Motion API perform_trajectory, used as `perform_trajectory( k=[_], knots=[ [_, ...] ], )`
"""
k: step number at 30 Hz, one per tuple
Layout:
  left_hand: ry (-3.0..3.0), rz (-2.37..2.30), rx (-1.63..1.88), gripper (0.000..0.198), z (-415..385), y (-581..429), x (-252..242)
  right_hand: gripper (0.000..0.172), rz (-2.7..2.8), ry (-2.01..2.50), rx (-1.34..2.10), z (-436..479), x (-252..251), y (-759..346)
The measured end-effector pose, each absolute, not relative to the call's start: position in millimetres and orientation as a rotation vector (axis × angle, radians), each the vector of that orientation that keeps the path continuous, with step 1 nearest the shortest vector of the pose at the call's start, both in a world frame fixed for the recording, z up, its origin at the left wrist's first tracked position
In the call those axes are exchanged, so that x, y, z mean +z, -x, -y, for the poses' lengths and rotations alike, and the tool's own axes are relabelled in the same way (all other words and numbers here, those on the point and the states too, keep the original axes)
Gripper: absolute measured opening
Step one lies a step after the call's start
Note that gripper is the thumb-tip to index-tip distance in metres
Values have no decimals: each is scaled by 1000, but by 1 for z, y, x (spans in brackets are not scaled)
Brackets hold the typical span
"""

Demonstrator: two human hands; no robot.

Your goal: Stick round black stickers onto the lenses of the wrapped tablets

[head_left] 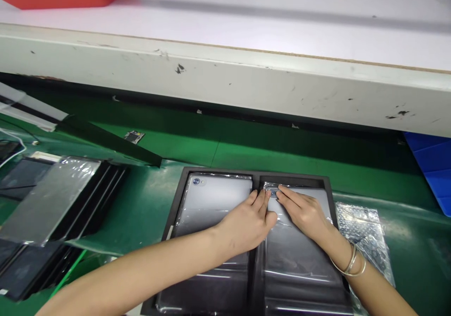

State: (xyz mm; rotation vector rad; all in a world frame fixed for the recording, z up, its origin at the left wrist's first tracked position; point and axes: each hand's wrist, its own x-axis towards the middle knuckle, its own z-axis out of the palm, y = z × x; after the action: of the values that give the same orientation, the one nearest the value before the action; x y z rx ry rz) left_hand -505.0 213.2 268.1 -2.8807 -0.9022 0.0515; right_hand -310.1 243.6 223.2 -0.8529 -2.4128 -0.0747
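The black tray point(178, 198) is the anchor here, so everything is placed off that. Nearest the camera, two bare forearms are stretched in over its near edge, with thin bangles point(350, 262) worn on the right wrist. Two grey tablets are seated in the tray, each in a clear film bag: the left tablet point(211, 196) in the left compartment, the right tablet point(299, 255) in the right one.

The left hand point(246, 224) is laid flat across the divider, fingers together and stretched out, nothing gripped, fingertips resting on the film at the top left corner of the right tablet. The right hand point(305, 212) is laid flat on the same corner, fingers extended and close together, also clamped on nothing, the tips meeting the left hand's just by the camera lens point(273, 193).

Looks like the film is being smoothed or pressed down around that lens. Probably best done with flat pads and light pressure, worked outward from the corner so the wrinkles aren't trapped, and without nails being dragged over the lens.

Just right of the tray a bubble-wrap bag point(368, 233) is lying on the green mat point(246, 146). Well left of the tray, a stack of bagged tablets point(49, 198) is leaned over. Beyond the tray, a scuffed white shelf edge point(225, 78) is run across.
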Motion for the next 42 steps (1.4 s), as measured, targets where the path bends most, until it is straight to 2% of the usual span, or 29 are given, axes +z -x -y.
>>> perform_trajectory(
  k=[13,19,28,34,42],
  knots=[
    [2856,869,6,7,-214,506,266,22,2394,1000,33,-238,225,310],
    [2834,849,11,7,-215,508,265,34,2280,1090,275,-238,222,299],
    [2869,866,-64,11,-209,506,267,31,2478,1139,-217,-237,220,310],
    [2835,925,-76,10,-205,503,264,36,2452,1041,-104,-235,215,305],
    [2842,987,-92,16,-199,497,260,35,2476,936,-229,-232,189,286]
  ],
)
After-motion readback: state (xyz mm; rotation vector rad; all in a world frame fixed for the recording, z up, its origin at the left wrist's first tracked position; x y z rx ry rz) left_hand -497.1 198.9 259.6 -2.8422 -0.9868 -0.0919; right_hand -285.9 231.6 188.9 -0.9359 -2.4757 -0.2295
